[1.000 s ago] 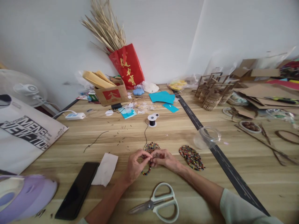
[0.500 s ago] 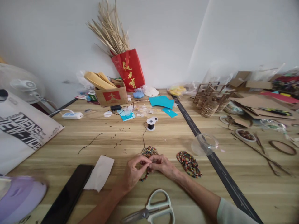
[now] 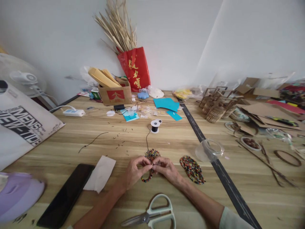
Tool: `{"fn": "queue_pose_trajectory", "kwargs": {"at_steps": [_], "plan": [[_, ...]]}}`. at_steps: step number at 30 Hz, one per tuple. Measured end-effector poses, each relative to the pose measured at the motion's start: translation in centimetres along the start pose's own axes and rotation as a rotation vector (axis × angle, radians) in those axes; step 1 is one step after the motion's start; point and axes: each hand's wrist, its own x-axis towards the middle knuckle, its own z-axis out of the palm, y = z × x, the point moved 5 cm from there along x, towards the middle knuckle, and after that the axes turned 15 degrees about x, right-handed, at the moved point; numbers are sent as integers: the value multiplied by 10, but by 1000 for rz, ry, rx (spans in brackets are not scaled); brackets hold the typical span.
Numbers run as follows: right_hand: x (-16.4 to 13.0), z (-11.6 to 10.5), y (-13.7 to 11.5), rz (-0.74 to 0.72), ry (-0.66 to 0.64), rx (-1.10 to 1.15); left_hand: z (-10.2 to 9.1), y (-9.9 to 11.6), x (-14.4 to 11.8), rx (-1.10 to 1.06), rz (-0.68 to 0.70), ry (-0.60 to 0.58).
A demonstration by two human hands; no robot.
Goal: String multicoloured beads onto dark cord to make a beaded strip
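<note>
Not much has shifted since a second ago: both hands are still parked in the same spot near the front edge of the table, only the view has drifted, so the scissors (image 3: 152, 216) sit a bit lower in the picture now.

The left hand (image 3: 133, 171) and right hand (image 3: 168, 168) meet fingertip to fingertip, both pinched narrow on a beaded piece (image 3: 149, 165) that lies on the wood right between them. Its round top pokes out above the knuckles and a short curl of beads hangs out below. A thin black thread (image 3: 147, 140) runs from it up to a small spool (image 3: 155, 125) further back.

My guess is that thing is light and floppy, tiny hard beads on soft thread, so it'll sag and slide if grabbed by one end. Best held right at the working end, pinched close on the thread, with the rest lying flat on the table (image 3: 71, 140).

Just right of the hands is a second beaded oval (image 3: 192, 169), then a clear jar (image 3: 209, 150) tipped on its side. To the left are a white tissue (image 3: 101, 173) and a black phone (image 3: 66, 195). Further back there's blue paper (image 3: 166, 104), a cardboard box (image 3: 115, 94) and a red bag (image 3: 135, 69) stuffed with dry stalks.
</note>
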Motion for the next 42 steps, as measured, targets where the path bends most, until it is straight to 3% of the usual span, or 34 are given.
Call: {"fn": "queue_pose_trajectory", "kwargs": {"at_steps": [4, 9, 20, 32, 42], "plan": [[-2, 3, -4, -93, -5, -50, 8, -13, 3, -201, -105, -93], [-5, 6, -9, -180, 6, -80, 16, -21, 5, -361, -112, -199], [-4, 7, -4, -115, -12, -35, 15, -16, 2, -403, -112, -285], [0, 1, 0, 1, 0, 47, 11, -9, 3, -396, -78, -262], [-1, 1, 3, -9, -40, -130, 9, -17, 6, -316, -105, -172]]}}
